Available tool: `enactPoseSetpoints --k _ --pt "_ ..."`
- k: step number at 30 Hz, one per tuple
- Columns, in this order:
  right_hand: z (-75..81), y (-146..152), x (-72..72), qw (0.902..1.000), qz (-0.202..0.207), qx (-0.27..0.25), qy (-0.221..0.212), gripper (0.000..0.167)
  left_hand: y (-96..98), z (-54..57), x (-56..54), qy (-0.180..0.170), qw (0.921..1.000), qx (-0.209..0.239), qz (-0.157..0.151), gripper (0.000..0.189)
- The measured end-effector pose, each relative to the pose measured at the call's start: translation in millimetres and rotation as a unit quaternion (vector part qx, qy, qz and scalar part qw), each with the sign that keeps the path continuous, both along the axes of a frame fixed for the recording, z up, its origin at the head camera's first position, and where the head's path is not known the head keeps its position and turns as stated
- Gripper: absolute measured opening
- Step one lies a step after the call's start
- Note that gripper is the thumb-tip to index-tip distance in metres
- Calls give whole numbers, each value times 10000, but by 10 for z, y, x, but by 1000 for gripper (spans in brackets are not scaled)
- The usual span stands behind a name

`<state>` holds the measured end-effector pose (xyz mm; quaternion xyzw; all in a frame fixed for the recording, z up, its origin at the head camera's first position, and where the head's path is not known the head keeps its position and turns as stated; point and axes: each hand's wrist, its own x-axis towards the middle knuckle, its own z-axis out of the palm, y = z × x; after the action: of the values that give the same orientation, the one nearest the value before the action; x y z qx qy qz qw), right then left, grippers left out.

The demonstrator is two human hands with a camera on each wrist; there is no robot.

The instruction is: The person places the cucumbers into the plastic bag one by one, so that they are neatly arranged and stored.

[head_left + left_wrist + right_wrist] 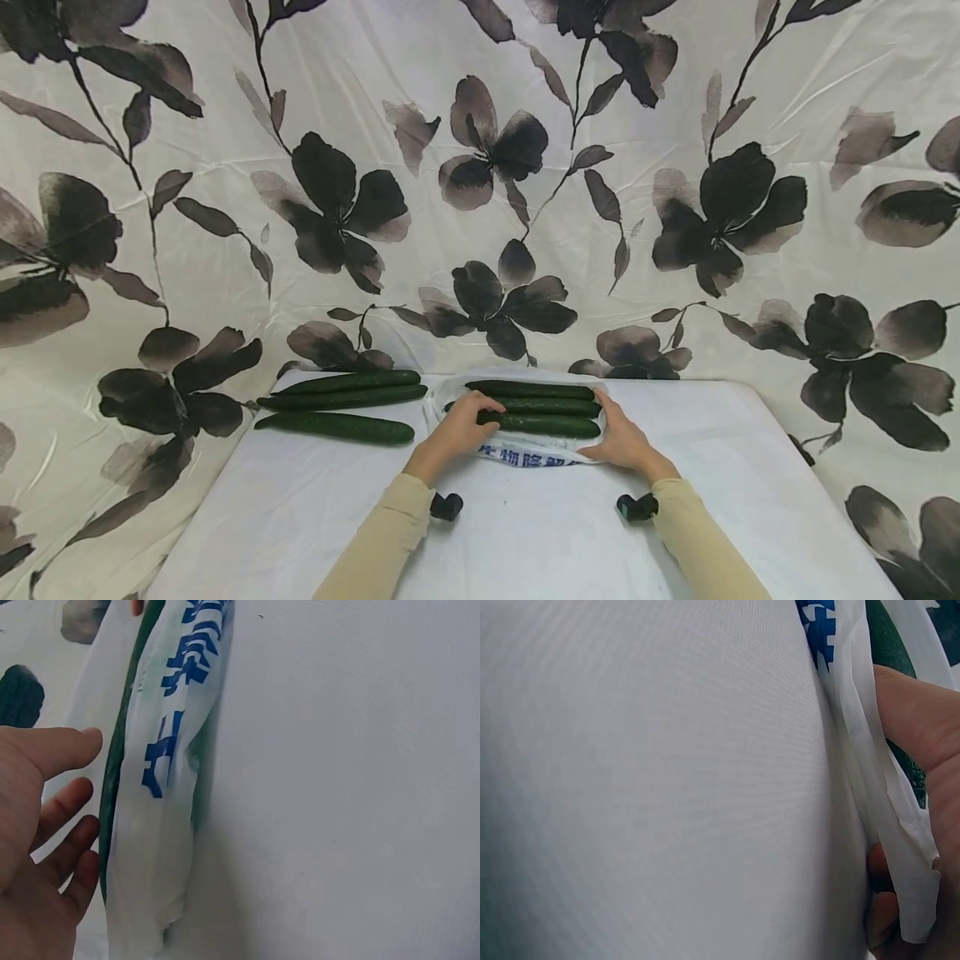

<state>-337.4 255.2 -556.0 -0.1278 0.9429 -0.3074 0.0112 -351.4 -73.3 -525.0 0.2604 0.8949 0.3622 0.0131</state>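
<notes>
Three dark green cucumbers (540, 427) lie side by side in a white plastic bag (431, 400) printed with blue characters. My left hand (459, 427) reaches over their left ends. In the left wrist view its thumb (71, 750) is extended and the fingers are loosely bent beside a cucumber (112, 780), with nothing gripped. At the bag's right end, my right hand (621, 435) holds the plastic. The right wrist view has the thumb (911, 705) on the cucumber side and fingertips (881, 907) on the outside, with the plastic between. The bag hides part of the right fingers.
Three loose cucumbers (337, 427) lie left of the bag on the white-covered table (525, 542). Behind the table hangs a cloth with dark flowers (491, 158). A black wrist device (447, 507) is on the left wrist, another (636, 507) on the right.
</notes>
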Motion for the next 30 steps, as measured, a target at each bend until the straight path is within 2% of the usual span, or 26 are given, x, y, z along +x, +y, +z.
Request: enactPoseSetpoints --k 3,9,20,30 --pt "-10 18 -14 9999 31 47 95 118 -37 27 6 42 10000 27 -8 28" --pt "-24 31 -32 10000 25 52 -22 119 -132 45 36 250 9997 11 -36 29" --pt "13 -10 -11 9999 53 -26 -85 118 -351 164 107 199 9998 9 69 29" --pt "6 6 -13 10000 44 -6 -46 118 -548 135 139 255 9993 97 236 26"
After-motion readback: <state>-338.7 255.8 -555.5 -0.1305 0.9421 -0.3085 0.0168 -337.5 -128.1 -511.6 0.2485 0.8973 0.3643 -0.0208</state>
